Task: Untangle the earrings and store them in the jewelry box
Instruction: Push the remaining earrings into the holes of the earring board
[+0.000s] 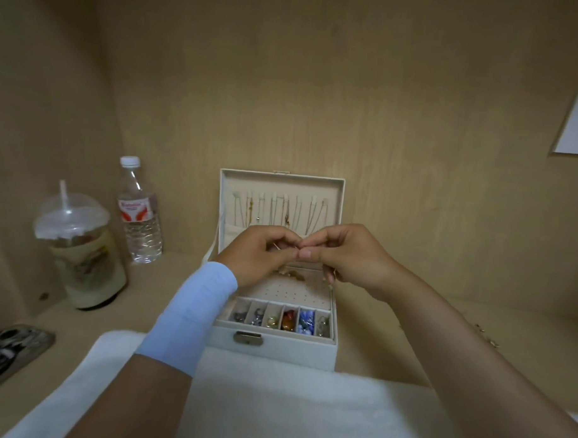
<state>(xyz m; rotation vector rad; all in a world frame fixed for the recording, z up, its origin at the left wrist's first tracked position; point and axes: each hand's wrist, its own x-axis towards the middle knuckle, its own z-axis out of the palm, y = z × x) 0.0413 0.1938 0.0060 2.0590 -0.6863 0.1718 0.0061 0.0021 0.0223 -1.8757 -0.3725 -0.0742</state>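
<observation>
A white jewelry box (332,348) stands open on the desk, its lid upright with several thin chains hanging inside. Above its perforated earring pad, my left hand (260,254) and my right hand (348,257) meet fingertip to fingertip. Both pinch small gold earrings (278,247), of which only a thin wire shows between the fingers. More gold earrings (292,274) lie on the pad under my hands. The front row of compartments holds coloured pieces, among them a red-brown one (288,320) and a blue one (305,321).
A lidded plastic cup with a straw (80,251) and a water bottle (140,213) stand at the left. A phone (7,353) lies at the near left. A white cloth (274,405) covers the near desk. Small gold pieces (483,333) lie at the right.
</observation>
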